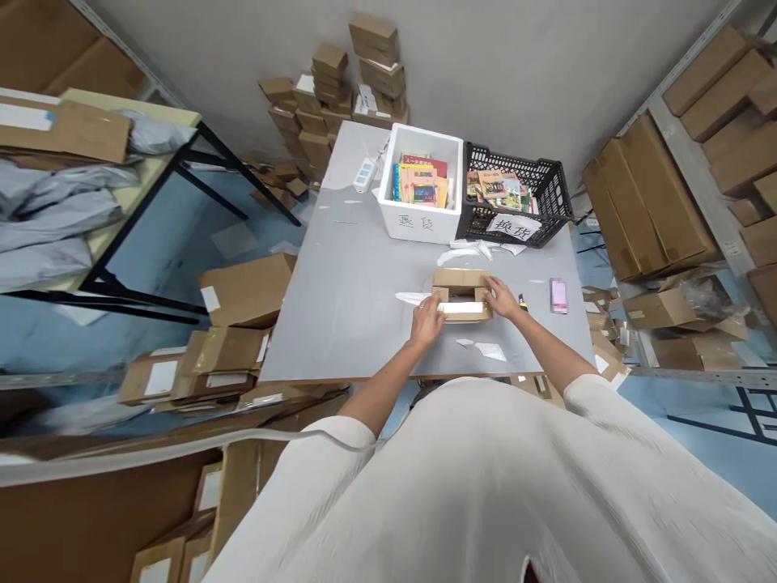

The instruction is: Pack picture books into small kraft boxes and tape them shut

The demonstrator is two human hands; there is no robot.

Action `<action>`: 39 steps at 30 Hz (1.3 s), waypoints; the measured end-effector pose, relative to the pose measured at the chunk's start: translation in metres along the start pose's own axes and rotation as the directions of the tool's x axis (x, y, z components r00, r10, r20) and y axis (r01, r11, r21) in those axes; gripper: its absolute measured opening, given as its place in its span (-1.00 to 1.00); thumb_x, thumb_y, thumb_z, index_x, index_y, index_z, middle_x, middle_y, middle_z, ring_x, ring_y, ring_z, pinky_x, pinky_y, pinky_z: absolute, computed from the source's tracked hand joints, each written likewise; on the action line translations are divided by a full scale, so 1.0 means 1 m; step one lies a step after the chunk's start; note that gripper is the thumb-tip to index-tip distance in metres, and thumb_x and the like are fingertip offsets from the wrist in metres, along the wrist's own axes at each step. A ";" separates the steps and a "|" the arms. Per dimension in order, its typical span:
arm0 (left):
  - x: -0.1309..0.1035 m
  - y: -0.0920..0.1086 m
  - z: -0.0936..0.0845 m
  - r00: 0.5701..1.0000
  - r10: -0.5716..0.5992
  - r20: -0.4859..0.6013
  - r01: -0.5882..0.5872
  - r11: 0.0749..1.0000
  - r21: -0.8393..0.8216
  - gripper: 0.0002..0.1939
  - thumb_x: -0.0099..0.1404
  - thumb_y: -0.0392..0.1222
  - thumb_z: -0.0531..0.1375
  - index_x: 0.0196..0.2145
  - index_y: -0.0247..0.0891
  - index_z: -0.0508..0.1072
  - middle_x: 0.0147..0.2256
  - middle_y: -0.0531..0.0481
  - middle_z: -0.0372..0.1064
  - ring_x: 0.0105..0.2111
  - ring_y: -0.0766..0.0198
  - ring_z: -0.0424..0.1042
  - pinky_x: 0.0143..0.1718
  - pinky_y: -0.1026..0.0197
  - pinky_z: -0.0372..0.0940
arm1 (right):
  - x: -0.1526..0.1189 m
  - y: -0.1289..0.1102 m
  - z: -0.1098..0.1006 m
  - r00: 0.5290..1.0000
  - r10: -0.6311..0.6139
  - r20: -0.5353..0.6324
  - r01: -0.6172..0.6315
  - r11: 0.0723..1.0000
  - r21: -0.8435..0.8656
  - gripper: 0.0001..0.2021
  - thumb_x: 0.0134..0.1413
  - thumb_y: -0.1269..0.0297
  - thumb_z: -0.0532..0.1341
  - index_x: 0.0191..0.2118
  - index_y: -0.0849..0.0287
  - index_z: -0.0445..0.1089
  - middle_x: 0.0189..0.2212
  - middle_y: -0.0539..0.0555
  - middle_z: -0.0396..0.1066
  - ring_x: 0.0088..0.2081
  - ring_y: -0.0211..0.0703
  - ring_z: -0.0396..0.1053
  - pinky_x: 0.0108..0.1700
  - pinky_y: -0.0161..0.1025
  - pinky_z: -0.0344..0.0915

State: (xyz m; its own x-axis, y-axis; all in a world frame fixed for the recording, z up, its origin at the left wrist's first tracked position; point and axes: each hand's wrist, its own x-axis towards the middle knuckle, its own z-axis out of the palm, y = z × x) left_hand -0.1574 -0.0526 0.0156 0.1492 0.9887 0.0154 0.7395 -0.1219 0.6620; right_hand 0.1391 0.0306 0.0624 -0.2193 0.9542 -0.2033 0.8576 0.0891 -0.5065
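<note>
A small cardboard box (464, 280) with raised flaps and a white label on its near side lies on the grey table (340, 300). My left hand (428, 320) grips the box at its near left corner, fingers bent over the edge. At the right end, my right hand (501, 298) has its fingers closed on the box's side. The inside of the box is mostly hidden by its flaps. Just right of my right hand lies a yellow and black box cutter (523, 303).
Behind the box stand a white foam bin (422, 224) and a black plastic crate (549, 190), both holding booklets. A power strip (365, 175), a pink phone-like item (558, 296) and paper scraps (490, 351) lie around the table. Cardboard boxes (243, 291) crowd the floor at left.
</note>
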 end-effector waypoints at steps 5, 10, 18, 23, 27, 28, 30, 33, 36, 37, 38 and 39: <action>-0.006 0.007 -0.013 0.999 0.025 0.045 -0.027 0.999 0.034 -0.29 0.52 -0.25 0.14 0.57 -0.09 0.21 0.40 -0.25 0.44 0.49 -0.13 0.28 0.46 -0.24 0.19 | 0.016 -0.005 0.000 0.988 0.071 0.139 -0.046 0.984 -0.175 -0.35 0.60 0.01 -0.05 0.57 0.16 0.34 0.59 0.25 0.24 0.50 0.30 0.29 0.52 0.21 0.28; -0.011 0.019 -0.027 1.000 0.027 0.012 -0.028 0.996 0.086 -0.44 0.59 -0.16 0.10 0.47 -0.13 0.37 0.29 -0.26 0.52 0.44 -0.13 0.32 0.47 -0.21 0.06 | 0.020 -0.010 -0.005 0.981 0.079 0.175 -0.052 0.987 -0.155 -0.37 0.65 -0.01 -0.10 0.50 0.15 0.42 0.55 0.24 0.31 0.49 0.24 0.31 0.48 0.11 0.31; -0.020 0.023 -0.032 0.981 0.065 0.185 -0.090 0.987 0.130 -0.68 0.55 -0.15 0.18 0.16 -0.11 0.61 0.15 -0.20 0.58 0.26 -0.05 0.46 0.46 -0.21 0.13 | 0.012 -0.019 -0.002 0.981 0.067 0.180 -0.027 0.976 -0.216 -0.37 0.54 0.04 0.06 0.54 0.20 0.30 0.56 0.28 0.28 0.44 0.32 0.33 0.40 0.16 0.35; -0.016 0.024 -0.028 0.947 0.081 0.312 -0.170 0.947 0.271 -0.35 0.35 -0.20 0.40 0.37 -0.09 0.51 0.59 -0.34 0.09 0.60 -0.27 0.03 0.54 -0.39 0.04 | 0.000 -0.035 0.014 0.982 0.133 0.135 -0.091 0.955 -0.284 -0.21 0.46 -0.05 0.20 0.63 0.21 0.11 0.65 0.34 0.08 0.43 0.41 0.29 0.41 0.21 0.30; -0.006 0.033 -0.025 0.934 0.048 0.354 -0.182 0.916 0.358 -0.40 0.34 -0.20 0.43 0.32 -0.07 0.57 0.66 -0.29 -0.06 0.65 -0.34 -0.09 0.59 -0.51 -0.09 | -0.005 -0.046 0.024 0.978 0.184 0.098 -0.142 0.932 -0.333 -0.14 0.47 -0.08 0.21 0.67 0.18 -0.03 0.69 0.38 -0.06 0.48 0.41 0.21 0.43 0.22 0.25; -0.006 0.035 -0.026 0.933 0.042 0.357 -0.182 0.911 0.370 -0.41 0.34 -0.20 0.42 0.31 -0.08 0.58 0.67 -0.29 -0.07 0.66 -0.34 -0.10 0.60 -0.52 -0.11 | -0.006 -0.047 0.026 0.977 0.191 0.090 -0.150 0.928 -0.341 -0.13 0.47 -0.08 0.22 0.67 0.17 -0.05 0.69 0.38 -0.08 0.49 0.41 0.20 0.44 0.22 0.23; -0.008 0.037 -0.029 0.942 0.035 0.334 -0.171 0.906 0.387 -0.39 0.34 -0.20 0.41 0.33 -0.11 0.55 0.67 -0.30 -0.08 0.67 -0.32 -0.12 0.61 -0.51 -0.14 | -0.007 -0.050 0.028 0.977 0.200 0.076 -0.162 0.924 -0.345 -0.13 0.47 -0.07 0.22 0.68 0.17 -0.06 0.70 0.38 -0.09 0.49 0.40 0.18 0.45 0.23 0.21; -0.020 0.034 -0.037 0.973 0.031 0.228 -0.123 0.906 0.406 -0.30 0.37 -0.16 0.39 0.43 -0.17 0.44 0.66 -0.35 -0.07 0.67 -0.30 -0.13 0.63 -0.48 -0.20 | -0.007 -0.051 0.030 0.975 0.212 0.069 -0.177 0.923 -0.343 -0.16 0.49 -0.07 0.20 0.67 0.17 -0.04 0.70 0.39 -0.09 0.49 0.38 0.18 0.46 0.21 0.19; -0.031 0.027 -0.045 0.995 -0.029 0.094 -0.014 0.904 0.427 -0.23 0.39 -0.04 0.41 0.47 -0.24 0.38 0.65 -0.44 -0.06 0.66 -0.39 -0.13 0.62 -0.50 -0.23 | -0.006 -0.049 0.034 0.974 0.220 0.061 -0.187 0.923 -0.336 -0.17 0.51 -0.09 0.17 0.67 0.18 -0.04 0.70 0.40 -0.11 0.49 0.37 0.19 0.46 0.22 0.17; -0.032 0.024 -0.047 0.996 -0.052 0.068 0.017 0.903 0.430 -0.22 0.39 0.00 0.42 0.47 -0.25 0.38 0.64 -0.46 -0.03 0.65 -0.42 -0.10 0.61 -0.51 -0.21 | -0.006 -0.048 0.035 0.974 0.220 0.056 -0.190 0.925 -0.330 -0.17 0.51 -0.09 0.16 0.67 0.19 -0.05 0.70 0.41 -0.12 0.48 0.38 0.19 0.47 0.22 0.17; -0.032 0.020 -0.049 0.996 -0.068 0.059 0.036 0.903 0.429 -0.21 0.39 0.04 0.43 0.46 -0.25 0.38 0.62 -0.48 0.01 0.63 -0.44 -0.05 0.60 -0.50 -0.17 | -0.005 -0.047 0.037 0.975 0.218 0.050 -0.191 0.927 -0.322 -0.16 0.50 -0.09 0.16 0.67 0.19 -0.06 0.70 0.42 -0.13 0.48 0.39 0.19 0.46 0.24 0.17; -0.030 0.018 -0.051 0.995 -0.074 0.069 0.038 0.905 0.423 -0.21 0.39 0.06 0.43 0.46 -0.24 0.38 0.59 -0.48 0.07 0.60 -0.44 0.02 0.58 -0.47 -0.10 | -0.004 -0.047 0.038 0.976 0.214 0.044 -0.190 0.931 -0.313 -0.15 0.50 -0.09 0.17 0.67 0.19 -0.07 0.70 0.43 -0.13 0.47 0.40 0.20 0.46 0.27 0.18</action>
State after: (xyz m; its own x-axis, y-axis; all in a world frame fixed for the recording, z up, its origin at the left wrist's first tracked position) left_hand -0.1822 -0.0795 0.0649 0.1393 0.9865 -0.0856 0.9529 -0.1100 0.2826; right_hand 0.0822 0.0114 0.0550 -0.0507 0.9376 -0.3441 0.9853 -0.0094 -0.1707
